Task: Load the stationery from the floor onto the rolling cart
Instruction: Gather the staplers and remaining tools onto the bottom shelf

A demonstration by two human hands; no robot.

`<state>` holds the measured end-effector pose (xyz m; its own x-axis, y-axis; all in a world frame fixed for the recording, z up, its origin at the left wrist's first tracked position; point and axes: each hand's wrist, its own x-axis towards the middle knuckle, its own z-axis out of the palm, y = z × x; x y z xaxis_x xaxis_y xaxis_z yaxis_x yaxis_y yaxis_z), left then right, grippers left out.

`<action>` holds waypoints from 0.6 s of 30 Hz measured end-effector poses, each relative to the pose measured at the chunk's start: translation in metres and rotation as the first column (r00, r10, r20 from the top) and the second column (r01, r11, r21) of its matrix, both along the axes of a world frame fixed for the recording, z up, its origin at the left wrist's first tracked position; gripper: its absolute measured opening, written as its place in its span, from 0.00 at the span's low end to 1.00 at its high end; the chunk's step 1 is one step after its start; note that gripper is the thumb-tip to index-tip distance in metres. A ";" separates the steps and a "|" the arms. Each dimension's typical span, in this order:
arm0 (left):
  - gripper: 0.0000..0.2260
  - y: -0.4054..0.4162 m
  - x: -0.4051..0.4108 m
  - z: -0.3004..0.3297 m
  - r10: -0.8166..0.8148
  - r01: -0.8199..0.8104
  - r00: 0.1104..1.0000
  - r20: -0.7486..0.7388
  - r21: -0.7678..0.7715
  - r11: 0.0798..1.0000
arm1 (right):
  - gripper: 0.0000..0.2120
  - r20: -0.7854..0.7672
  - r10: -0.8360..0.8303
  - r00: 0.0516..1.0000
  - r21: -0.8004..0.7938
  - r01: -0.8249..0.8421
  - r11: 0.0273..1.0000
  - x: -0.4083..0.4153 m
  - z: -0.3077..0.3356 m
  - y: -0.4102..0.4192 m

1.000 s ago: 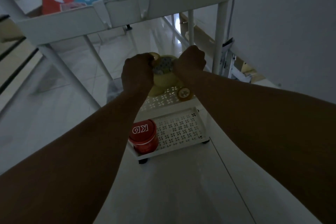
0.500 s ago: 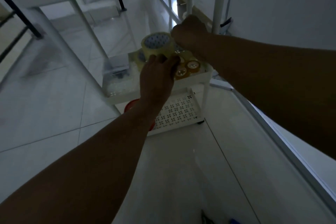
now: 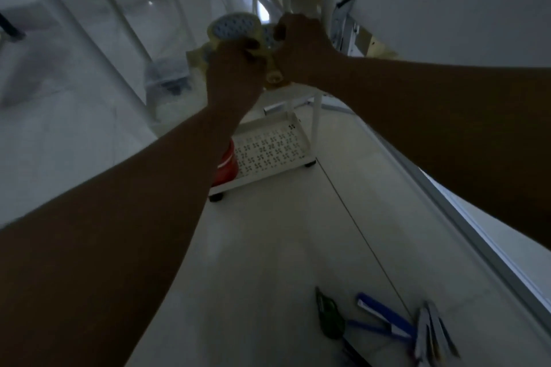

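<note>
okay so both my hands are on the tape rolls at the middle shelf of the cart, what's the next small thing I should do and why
Probably set the tape roll down on the middle shelf and let go: your left hand grips it above the other rolls, and pens and cutters lie on the floor, not yet loaded.

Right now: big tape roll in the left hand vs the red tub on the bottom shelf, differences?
The big tape roll is pale yellowish with an open core; the red tub is red and closed.
The left hand grips the roll up at the cart's middle shelf; the tub stands untouched on the bottom shelf, half hidden by the forearm.
Both are round and on or at the cart, unlike the pens on the floor.
</note>
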<state>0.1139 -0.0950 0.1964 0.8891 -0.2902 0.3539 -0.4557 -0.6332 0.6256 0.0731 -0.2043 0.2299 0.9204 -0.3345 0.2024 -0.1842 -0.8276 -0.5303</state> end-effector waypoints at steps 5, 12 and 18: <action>0.16 0.010 -0.022 0.001 -0.124 0.024 0.974 -0.189 -0.459 0.888 | 0.12 0.120 -0.073 0.990 0.117 0.059 0.991 -0.038 -0.007 0.014; 0.16 0.014 -0.096 -0.035 -0.166 -0.106 0.752 -0.638 -0.366 0.924 | 0.16 -0.279 -0.117 0.953 0.401 0.227 0.888 -0.120 -0.054 0.013; 0.23 0.019 -0.177 -0.081 -0.129 -0.008 0.466 -0.875 -0.150 0.989 | 0.30 -0.528 -0.168 0.833 0.413 0.425 0.806 -0.231 -0.110 0.010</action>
<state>-0.0628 -0.0762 0.1155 0.7295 -0.3745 -0.5723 0.3466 -0.5189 0.7814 -0.1577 -0.1946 0.1194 0.6962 -0.5395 -0.4736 -0.6934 -0.3348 -0.6381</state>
